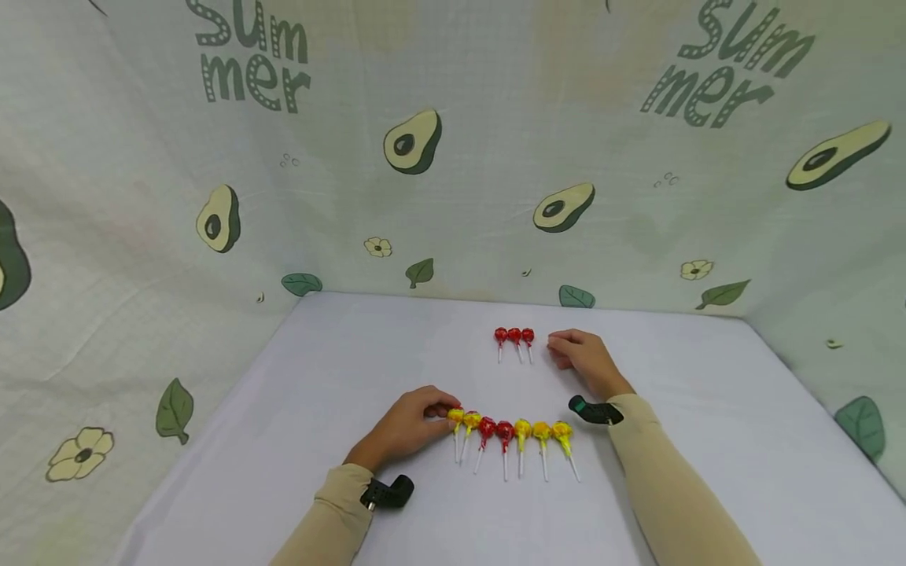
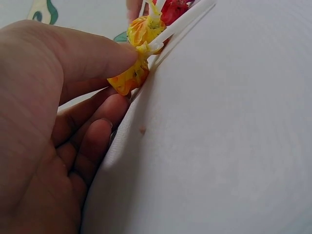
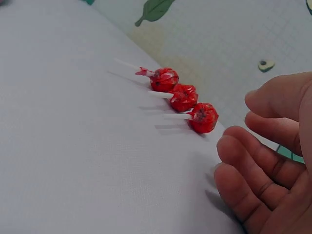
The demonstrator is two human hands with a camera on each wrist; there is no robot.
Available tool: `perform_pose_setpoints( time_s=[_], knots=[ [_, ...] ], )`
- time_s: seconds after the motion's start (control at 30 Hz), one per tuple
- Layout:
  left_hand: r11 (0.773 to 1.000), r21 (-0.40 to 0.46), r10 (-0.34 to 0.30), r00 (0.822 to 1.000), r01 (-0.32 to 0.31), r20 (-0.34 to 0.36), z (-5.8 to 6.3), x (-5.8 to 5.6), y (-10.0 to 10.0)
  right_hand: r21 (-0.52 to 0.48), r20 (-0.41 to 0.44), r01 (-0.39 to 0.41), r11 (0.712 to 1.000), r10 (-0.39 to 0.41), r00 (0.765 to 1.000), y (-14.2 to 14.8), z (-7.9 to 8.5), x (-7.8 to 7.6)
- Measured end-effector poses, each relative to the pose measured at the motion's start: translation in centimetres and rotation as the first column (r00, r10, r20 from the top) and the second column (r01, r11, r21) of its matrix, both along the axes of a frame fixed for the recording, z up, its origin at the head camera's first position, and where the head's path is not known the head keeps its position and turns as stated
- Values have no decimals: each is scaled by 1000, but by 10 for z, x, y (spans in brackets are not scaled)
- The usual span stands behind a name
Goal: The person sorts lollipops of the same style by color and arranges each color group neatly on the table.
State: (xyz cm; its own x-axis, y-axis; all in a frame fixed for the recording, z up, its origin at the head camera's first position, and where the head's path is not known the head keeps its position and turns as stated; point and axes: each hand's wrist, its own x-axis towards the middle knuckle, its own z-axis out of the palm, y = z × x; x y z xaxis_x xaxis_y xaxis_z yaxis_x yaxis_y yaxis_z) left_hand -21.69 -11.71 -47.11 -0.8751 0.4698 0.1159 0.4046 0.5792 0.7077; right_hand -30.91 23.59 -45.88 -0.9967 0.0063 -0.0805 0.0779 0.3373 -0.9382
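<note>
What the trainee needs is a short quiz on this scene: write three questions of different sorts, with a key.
1. How many sweets make up the near row of lollipops?
2. True or false: the right hand holds none of the far row's red lollipops.
3. At which part of the near row, as the head view shows it, is the left hand?
A) right end
B) middle
C) left end

Key:
1. Seven.
2. True: it is beside them, with a gap between.
3. C: it pinches the yellow lollipop there.
</note>
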Motion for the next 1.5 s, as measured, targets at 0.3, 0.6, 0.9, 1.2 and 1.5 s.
perform_pose_setpoints(
  time_s=[0.3, 0.6, 0.9, 1.2, 1.5],
  knots=[
    [1000, 11, -11, 1000, 12, -20, -3, 0, -2, -11, 7, -24, 1000, 24, 1000, 5, 6, 26],
    [1000, 6, -15, 1000, 15, -22, 0, 1, 1, 107, -16, -69, 992, 71, 997, 15, 5, 47],
    [1000, 24, -4, 1000, 4, 1, -2, 1, 0, 114, -28, -59, 992, 63, 998, 18, 3, 64],
    [999, 39, -13, 1000, 12, 23, -1, -2, 1, 173, -93, -70, 982, 88, 992, 15, 1, 92],
    [997, 76, -7, 999, 3, 51, 0, -3, -1, 192, -139, -79, 978, 107, 985, 14, -3, 110]
  ],
)
